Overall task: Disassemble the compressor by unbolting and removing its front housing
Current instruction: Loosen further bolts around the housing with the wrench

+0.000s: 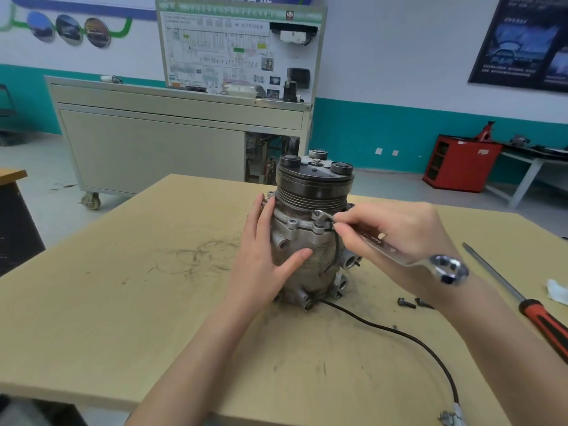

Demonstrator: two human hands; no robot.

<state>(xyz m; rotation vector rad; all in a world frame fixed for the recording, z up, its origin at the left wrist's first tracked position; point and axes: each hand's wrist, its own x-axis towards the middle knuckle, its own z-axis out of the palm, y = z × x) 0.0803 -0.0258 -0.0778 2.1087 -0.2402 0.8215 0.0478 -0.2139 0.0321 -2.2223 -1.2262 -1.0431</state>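
Observation:
The grey compressor (310,241) stands upright in the middle of the wooden table (153,287), its dark pulley on top. My left hand (264,250) presses flat against its left side, thumb across the front of the body. My right hand (396,238) grips a silver combination wrench (399,253). The wrench's open end sits on a bolt (318,217) at the front housing flange, and its ring end sticks out over my wrist. Two loose black bolts (413,302) lie on the table to the right of the compressor.
A black cable (399,333) runs from the compressor's base to the table's near right edge. A red-handled screwdriver (528,309) and a white rag (558,289) lie at the far right. A grey wheeled cabinet (153,149) stands behind the table.

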